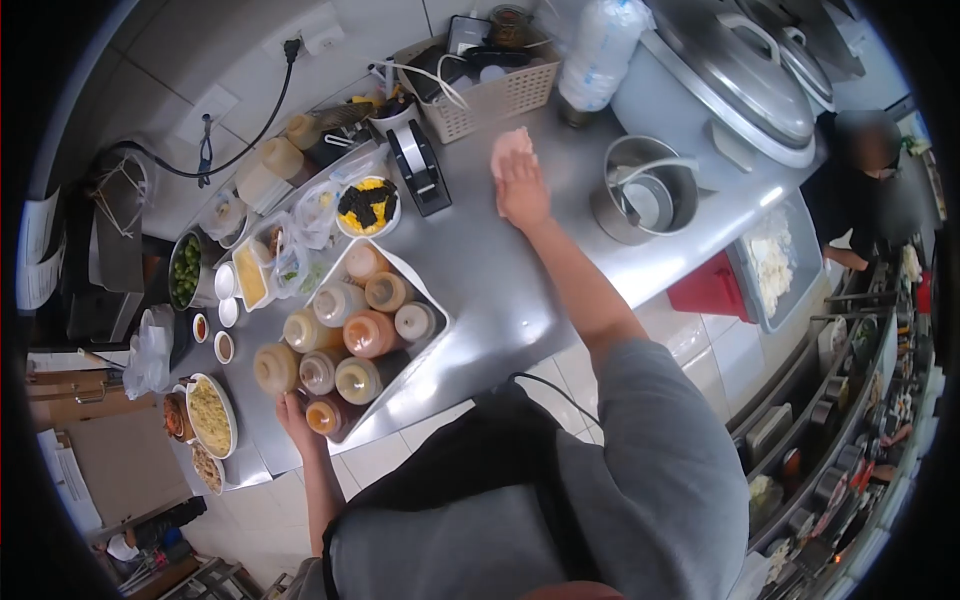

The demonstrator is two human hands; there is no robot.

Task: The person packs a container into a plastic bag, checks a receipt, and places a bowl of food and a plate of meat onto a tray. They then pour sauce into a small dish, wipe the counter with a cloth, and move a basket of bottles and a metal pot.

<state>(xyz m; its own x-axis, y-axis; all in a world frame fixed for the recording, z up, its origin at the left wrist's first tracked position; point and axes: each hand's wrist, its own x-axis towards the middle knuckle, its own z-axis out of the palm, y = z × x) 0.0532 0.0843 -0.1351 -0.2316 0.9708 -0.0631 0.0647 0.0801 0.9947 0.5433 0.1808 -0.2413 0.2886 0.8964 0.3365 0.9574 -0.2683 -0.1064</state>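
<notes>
My right hand (523, 193) presses a pink cloth (514, 145) against the steel table, its fingers over the cloth. To its right stands a steel pot (622, 219) with a long-handled utensil and a smaller metal vessel inside. My left hand (293, 418) is at the near left edge of a white tray (437, 290), its fingers closed around that edge and partly hidden by the bottles. Several squeeze bottles (369, 334) with orange, yellow and pale sauces stand upright in the tray. A black tape dispenser (420, 170) is left of the cloth.
Behind are a beige basket (470, 112) of odds and ends, stacked wrapped cups (603, 60) and a large lidded container (740, 80). Bowls of food, including shredded yellow food (209, 415), line the left. A grey bin (805, 265) and another person (850, 180) are off the right end.
</notes>
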